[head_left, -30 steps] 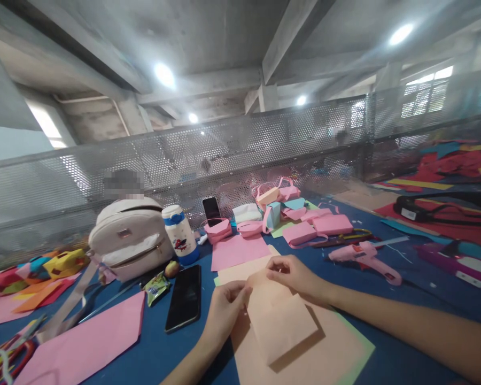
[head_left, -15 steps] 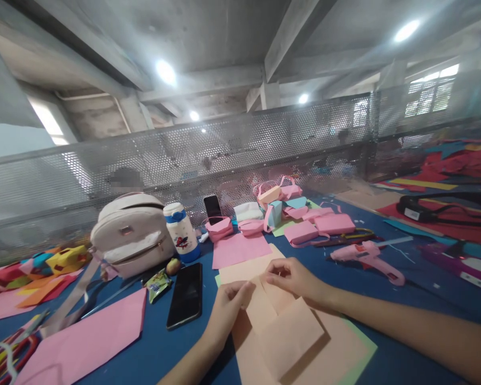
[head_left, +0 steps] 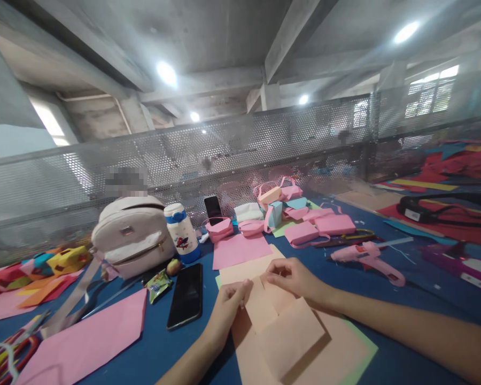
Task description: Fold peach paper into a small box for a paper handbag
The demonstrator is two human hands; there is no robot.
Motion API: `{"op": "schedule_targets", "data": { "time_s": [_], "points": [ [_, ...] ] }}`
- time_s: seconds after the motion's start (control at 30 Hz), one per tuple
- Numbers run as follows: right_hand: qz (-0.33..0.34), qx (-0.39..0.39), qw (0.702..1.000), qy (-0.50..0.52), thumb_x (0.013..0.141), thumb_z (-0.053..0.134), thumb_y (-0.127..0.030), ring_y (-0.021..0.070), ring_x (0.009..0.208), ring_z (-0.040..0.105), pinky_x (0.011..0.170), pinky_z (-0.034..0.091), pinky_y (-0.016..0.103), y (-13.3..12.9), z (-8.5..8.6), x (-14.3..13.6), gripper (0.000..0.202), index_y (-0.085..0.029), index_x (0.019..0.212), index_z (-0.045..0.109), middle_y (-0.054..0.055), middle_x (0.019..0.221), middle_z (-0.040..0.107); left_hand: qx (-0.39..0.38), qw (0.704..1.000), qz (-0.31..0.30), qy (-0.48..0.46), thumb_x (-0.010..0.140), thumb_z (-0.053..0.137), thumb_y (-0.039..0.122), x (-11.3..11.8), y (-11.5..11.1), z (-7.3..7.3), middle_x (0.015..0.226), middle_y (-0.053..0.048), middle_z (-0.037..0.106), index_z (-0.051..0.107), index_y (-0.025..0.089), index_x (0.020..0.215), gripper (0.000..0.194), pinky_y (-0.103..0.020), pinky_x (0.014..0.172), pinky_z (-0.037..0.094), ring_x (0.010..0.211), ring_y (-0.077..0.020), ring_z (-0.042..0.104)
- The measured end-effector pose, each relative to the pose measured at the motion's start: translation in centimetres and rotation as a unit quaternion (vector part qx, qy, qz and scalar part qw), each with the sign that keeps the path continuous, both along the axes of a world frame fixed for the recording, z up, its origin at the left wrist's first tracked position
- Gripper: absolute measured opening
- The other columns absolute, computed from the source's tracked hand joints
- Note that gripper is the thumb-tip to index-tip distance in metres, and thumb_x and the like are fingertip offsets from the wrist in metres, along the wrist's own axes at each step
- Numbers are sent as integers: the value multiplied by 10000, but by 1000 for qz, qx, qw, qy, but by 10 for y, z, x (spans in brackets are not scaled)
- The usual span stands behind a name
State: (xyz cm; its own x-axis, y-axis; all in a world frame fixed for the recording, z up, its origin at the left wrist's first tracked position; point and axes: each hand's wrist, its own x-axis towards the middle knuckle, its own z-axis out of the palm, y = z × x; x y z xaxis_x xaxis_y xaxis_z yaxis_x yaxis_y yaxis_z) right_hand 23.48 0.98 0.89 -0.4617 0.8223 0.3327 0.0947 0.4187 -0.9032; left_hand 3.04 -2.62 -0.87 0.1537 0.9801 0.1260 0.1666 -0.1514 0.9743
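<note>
A folded peach paper piece [head_left: 291, 337] with a raised flap lies over flat peach sheets [head_left: 340, 355], which rest on a green sheet [head_left: 364, 350]. My left hand [head_left: 230, 305] pinches the left edge of the folded piece's upper part, thumb against fingers. On the other side, my right hand [head_left: 286, 275] has its fingertips closed on the upper right edge of the same piece. Its lower fingers curl partly out of sight. Beyond both hands lies a pink sheet [head_left: 240, 250].
Left stand a white backpack [head_left: 134, 235], a bottle [head_left: 182, 232], a black phone [head_left: 185, 295] and a pink sheet [head_left: 88, 339]. Right lies a pink glue gun [head_left: 369, 258]. Small pink paper bags [head_left: 320, 227] sit behind; scissors [head_left: 12, 350] are at the left edge.
My left thumb and fingers have shifted very slightly at the paper's edge. My right hand has barely moved, and the folded piece stays in place.
</note>
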Motion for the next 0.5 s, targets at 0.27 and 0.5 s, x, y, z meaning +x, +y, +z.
{"op": "schedule_targets", "data": {
  "time_s": [0.27,0.5],
  "points": [
    [2,-21,1000,-3,801,661,-444,104,545,412,463,275,212,-7,6,-1,308,-144,732,668,-6,625,532,25,999,19,29,733,566,750,4,-2,9,468,50,279,318,208,451,659,-259,509,175,488,-91,230],
    [-2,-20,1000,-6,802,664,-441,101,534,406,482,304,221,-8,7,-1,302,-149,727,671,-13,620,537,40,998,30,46,743,538,756,6,-3,9,459,46,286,320,210,446,659,-258,502,188,478,-94,239]
  ]
}}
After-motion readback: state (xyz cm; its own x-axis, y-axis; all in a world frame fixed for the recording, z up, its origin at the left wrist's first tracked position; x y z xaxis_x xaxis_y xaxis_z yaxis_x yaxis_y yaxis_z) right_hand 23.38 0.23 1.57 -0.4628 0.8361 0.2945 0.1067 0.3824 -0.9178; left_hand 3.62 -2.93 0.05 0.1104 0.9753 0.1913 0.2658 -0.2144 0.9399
